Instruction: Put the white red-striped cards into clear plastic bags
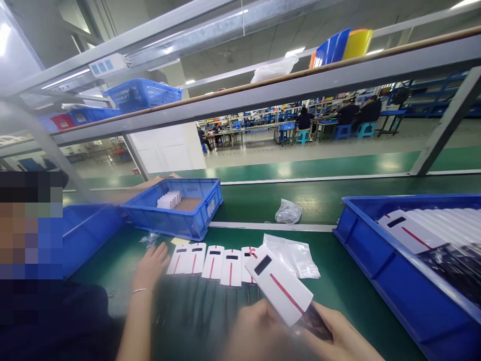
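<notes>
Low in the view, both my hands hold a white slab-shaped device (280,286) with a red stripe and a dark window, tilted up to the left. My left hand (255,328) is blurred and closed at its lower end. My right hand (340,338) grips the same end, where a dark, shiny piece (315,323) shows under the device. A row of several similar white devices (214,260) lies on the green mat just beyond. A co-worker's hand (150,265) with a thin bracelet rests at the left end of that row.
Clear plastic bags (296,255) lie beside the row. A blue bin (376,260) of white devices stands at the right. Another blue bin (169,220) with small white parts sits at the back left. A crumpled bag (287,211) lies on the conveyor. People sit at distant benches.
</notes>
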### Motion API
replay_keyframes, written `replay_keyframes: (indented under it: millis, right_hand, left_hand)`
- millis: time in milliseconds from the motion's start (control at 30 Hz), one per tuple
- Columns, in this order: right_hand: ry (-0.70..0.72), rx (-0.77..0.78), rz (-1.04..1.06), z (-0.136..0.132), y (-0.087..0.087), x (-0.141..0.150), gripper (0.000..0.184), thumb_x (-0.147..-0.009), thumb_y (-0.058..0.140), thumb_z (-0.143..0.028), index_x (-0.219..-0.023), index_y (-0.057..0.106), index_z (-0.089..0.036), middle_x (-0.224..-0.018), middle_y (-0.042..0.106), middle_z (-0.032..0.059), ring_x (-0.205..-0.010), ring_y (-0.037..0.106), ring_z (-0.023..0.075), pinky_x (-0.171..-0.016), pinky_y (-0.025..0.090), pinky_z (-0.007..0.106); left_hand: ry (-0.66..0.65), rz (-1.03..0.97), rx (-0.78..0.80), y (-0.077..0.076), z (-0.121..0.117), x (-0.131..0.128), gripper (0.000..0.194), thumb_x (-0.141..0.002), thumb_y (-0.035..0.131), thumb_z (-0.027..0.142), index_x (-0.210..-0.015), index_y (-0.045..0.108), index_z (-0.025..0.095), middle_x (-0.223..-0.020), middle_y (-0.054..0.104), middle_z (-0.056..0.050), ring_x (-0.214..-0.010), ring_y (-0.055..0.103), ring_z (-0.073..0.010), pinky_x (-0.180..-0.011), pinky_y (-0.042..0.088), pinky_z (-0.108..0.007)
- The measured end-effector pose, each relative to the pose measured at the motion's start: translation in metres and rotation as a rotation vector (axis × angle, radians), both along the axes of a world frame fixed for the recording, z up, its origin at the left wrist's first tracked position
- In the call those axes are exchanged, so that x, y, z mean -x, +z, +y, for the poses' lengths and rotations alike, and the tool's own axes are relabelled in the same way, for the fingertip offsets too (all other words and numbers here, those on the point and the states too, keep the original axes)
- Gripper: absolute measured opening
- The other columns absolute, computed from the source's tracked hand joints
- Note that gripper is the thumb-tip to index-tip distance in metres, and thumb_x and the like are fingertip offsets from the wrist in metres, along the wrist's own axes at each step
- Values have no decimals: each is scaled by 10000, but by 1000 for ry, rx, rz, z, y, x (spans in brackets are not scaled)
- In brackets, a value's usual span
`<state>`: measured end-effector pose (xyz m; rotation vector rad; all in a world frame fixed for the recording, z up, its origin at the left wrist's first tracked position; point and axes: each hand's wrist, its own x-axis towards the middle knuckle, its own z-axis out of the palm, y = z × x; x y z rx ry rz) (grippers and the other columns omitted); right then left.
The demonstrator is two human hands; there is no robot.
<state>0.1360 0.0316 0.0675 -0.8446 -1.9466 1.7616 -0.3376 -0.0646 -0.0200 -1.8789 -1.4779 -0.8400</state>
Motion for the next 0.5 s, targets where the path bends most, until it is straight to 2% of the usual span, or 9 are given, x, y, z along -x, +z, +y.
replay_keyframes:
  millis: [100, 200, 333, 367, 433, 500]
  right_hand:
    - [30, 25, 32, -1, 2, 8, 306, -831, 676, -328, -1095, 732, -183, -1040, 768, 51, -1041, 683, 316, -947, 532, 337]
    - [26, 14, 23, -1, -7, 18, 343, -816, 674, -320, -1128, 699, -178, -983, 736, 34, -994, 668, 289, -912, 535, 321]
    - [45, -48, -41, 4, -28, 22, 302, -722, 706, -237, -1018, 682, -179, -794, 647, -24, -747, 622, 205, -710, 544, 260]
    - [61, -65, -70, 6, -31, 18, 296, -730, 706, -245, -1017, 677, -182, -794, 650, -22, -738, 621, 201, -691, 540, 250]
    - [64, -126, -130, 12, -36, 6, 307, -815, 687, -342, -1084, 661, -196, -879, 701, 8, -815, 658, 221, -735, 552, 250]
    - [-24, -297, -186, 17, -41, -12, 297, -917, 604, -489, -1037, 686, -230, -917, 743, 20, -842, 693, 218, -767, 563, 240]
  left_hand:
    - [-9, -59, 33, -4, -3, -4, 601, -1037, 145, 530, -808, 628, 255, -801, 685, -62, -898, 726, -247, -666, 607, -479]
    - [-24, -152, 68, -4, -4, -7, 640, -1019, 157, 600, -774, 628, 243, -783, 658, -67, -880, 711, -270, -658, 580, -508]
    - [-66, -350, 112, 10, -3, -9, 646, -965, 243, 717, -726, 611, 243, -739, 594, -41, -891, 676, -242, -655, 542, -399]
    - [-81, -412, 125, 15, -3, -9, 643, -938, 278, 754, -716, 604, 246, -720, 571, -31, -885, 668, -234, -642, 526, -361]
    - [-110, -542, 158, 26, -3, -14, 627, -875, 366, 811, -689, 585, 253, -681, 532, -16, -858, 653, -224, -607, 485, -301]
    - [-133, -663, 208, 33, -4, -30, 598, -835, 460, 815, -649, 560, 255, -631, 504, -9, -793, 635, -217, -570, 439, -269]
